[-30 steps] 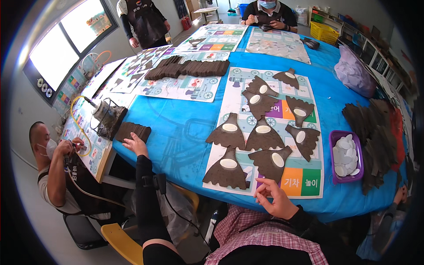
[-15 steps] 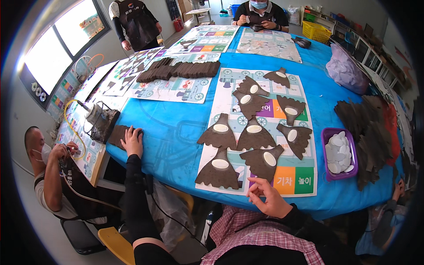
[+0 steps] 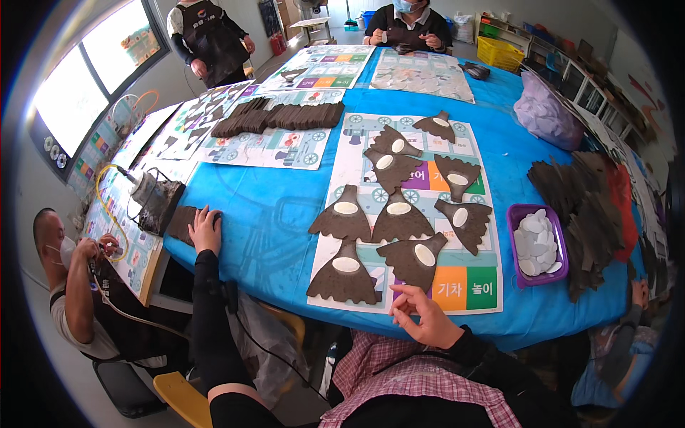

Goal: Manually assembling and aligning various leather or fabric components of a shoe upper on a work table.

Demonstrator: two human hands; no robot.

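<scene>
Left of centre in the frame, I am seeing the left hand (image 3: 205, 232) resting on the right end of a dark brown stack (image 3: 181, 224) on the blue-covered worktop (image 3: 271, 203); its fingers are lying slightly apart, and I cannot tell whether they are pinching. Below centre, the right hand (image 3: 427, 319) is poising at the lower edge of a printed sheet (image 3: 449, 274), fingers loosely bent. Brown fan-shaped pieces (image 3: 342, 284) (scalloped along the wide edge) are lying across that sheet, several bearing a white oval (image 3: 429, 256). At right, a purple basket (image 3: 534, 280) is holding more.
</scene>
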